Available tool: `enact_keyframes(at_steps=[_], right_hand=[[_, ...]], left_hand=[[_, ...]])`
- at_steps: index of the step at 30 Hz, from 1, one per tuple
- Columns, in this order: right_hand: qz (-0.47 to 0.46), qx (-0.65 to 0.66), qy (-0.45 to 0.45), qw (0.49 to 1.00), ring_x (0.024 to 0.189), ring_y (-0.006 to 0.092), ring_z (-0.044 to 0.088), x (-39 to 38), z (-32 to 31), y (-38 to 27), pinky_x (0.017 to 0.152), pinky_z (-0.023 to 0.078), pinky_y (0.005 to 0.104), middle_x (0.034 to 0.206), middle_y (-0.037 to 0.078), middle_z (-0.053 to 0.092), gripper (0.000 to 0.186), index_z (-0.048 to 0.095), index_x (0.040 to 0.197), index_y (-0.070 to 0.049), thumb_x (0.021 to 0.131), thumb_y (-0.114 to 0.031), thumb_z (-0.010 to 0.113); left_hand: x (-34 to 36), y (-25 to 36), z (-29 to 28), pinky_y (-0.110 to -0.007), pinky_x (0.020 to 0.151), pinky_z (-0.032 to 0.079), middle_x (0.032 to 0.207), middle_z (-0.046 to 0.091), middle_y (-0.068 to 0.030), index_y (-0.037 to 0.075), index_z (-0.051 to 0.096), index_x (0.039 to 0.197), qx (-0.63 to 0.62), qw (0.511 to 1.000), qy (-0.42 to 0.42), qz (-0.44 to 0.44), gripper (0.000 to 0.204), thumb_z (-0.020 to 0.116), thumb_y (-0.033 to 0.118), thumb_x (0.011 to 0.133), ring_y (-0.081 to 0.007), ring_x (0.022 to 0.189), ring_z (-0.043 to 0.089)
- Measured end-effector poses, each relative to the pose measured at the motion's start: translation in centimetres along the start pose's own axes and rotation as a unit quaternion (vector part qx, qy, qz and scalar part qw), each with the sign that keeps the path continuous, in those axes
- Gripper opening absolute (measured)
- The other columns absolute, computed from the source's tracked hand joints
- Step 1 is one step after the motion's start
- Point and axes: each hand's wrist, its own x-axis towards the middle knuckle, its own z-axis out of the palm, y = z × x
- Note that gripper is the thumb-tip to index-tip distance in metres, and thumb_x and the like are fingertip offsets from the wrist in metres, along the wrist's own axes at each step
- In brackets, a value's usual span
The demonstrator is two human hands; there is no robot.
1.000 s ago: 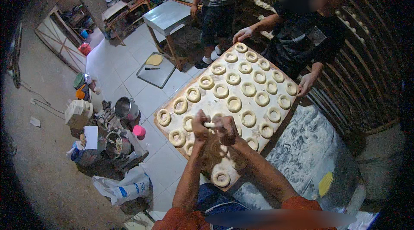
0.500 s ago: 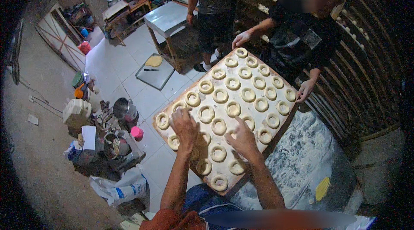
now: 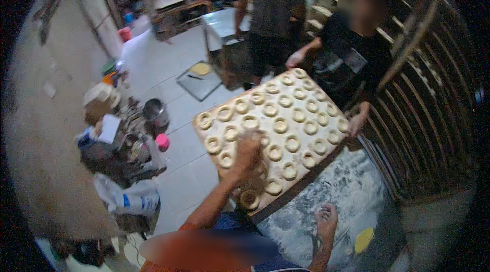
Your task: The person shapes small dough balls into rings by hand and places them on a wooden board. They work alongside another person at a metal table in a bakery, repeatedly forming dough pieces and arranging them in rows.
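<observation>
A wooden board [image 3: 265, 201] carries several rows of pale dough rings [image 3: 280, 125]. My left hand [image 3: 248, 150] is over the near left part of the board, among the rings; motion smears its fingers, and it hides some rings below. My right hand [image 3: 326, 216] is off the board, above the floured dark table [image 3: 352, 175]. Its fingers are loosely bent and apart, with nothing seen in them. Across from me, a person in a dark shirt grips the board's far side with one hand [image 3: 296, 59] and its right corner with the other hand [image 3: 359, 119].
A yellow oval piece [image 3: 364, 240] lies on the table at right. Slatted wooden racks [image 3: 423, 134] rise behind the co-worker. On the tiled floor are a square tray [image 3: 199, 88], a metal pot [image 3: 154, 111] and a pink cup [image 3: 162, 142]. Another person stands by a metal-topped table [image 3: 224, 22].
My right hand has left the board and moved down and right over the floured table. My left hand has shifted right across the rings. The view has turned, and the standing person has moved.
</observation>
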Motion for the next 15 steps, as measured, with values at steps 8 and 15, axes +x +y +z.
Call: enact_keyframes(at_steps=[8, 15], right_hand=[[-0.006, 0.206, -0.108, 0.973, 0.096, 0.0273, 0.057, -4.3, -4.6, 8.9, 0.079, 0.051, 0.0445, 0.109, 0.016, 0.055, 0.040, 0.050, 0.122, 0.002, 0.089, -0.021, 0.054], [0.103, 0.666, -0.410, 0.614, 0.126, 0.0352, 0.044, -10.2, 0.1, 2.2, 0.105, 0.033, 0.0522, 0.134, 0.024, 0.047, 0.073, 0.041, 0.133, 0.004, 0.092, -0.057, 0.043]], left_hand=[[-14.6, 21.9, -2.1, -0.050, 0.084, 0.038, 0.101, 0.050, -0.0165, 0.007, 0.053, 0.104, -0.401, 0.905, -0.115, 0.088, 0.031, 0.061, 0.023, 0.079, -0.0371, 0.099, 0.050], [-26.7, 26.3, -6.7, -0.065, 0.103, 0.019, 0.142, 0.036, -0.0201, 0.010, 0.048, 0.127, -0.231, 0.966, -0.004, 0.119, 0.046, 0.053, 0.036, 0.089, -0.0357, 0.133, 0.034]])
